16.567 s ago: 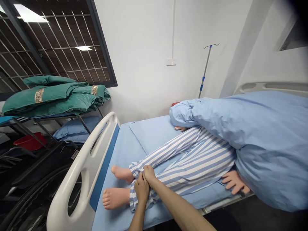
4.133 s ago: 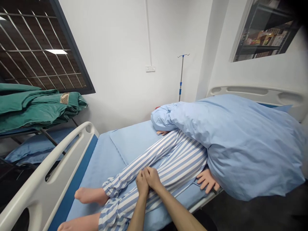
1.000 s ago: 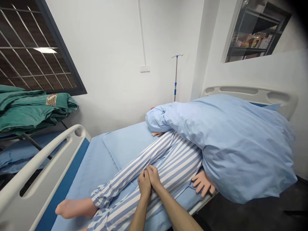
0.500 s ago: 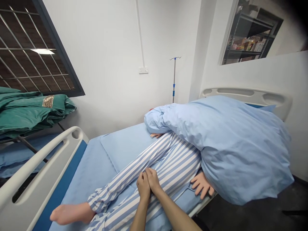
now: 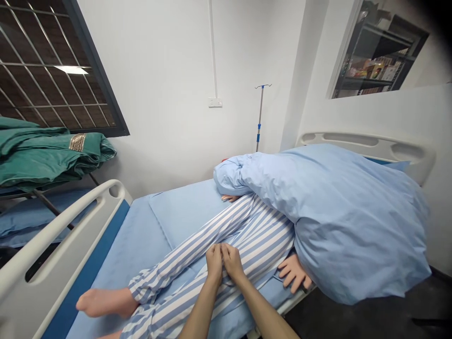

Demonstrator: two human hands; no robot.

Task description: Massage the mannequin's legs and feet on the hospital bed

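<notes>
Trousers (image 5: pixel 264 240) with blue and white stripes covered the legs of a dummy (image 5: pixel 122 301) laid out on the bed (image 5: pixel 183 207). Your left hand (image 5: pixel 213 261) and right hand (image 5: pixel 232 260) were positioned side by side, touching at the fingers, over the near trouser leg (image 5: pixel 180 303). Fingers on both hands were curled downward; whether they gripped the cloth could not be told, as the fingertips were hidden.

To your left, a bare foot (image 5: pixel 93 302) pointed toward the footboard (image 5: pixel 63 233). To your right, a blue quilt (image 5: pixel 339 216) covered the dummy above the hips, in front of the headboard (image 5: pixel 346 140). A dummy hand (image 5: pixel 294 273) lay with fingers spread at the near bed edge, just beside the quilt. Behind the bed stood a drip stand (image 5: pixel 260 110). Green bedding (image 5: pixel 52 157) lay beyond the footboard, below the barred window (image 5: pixel 31 84).
</notes>
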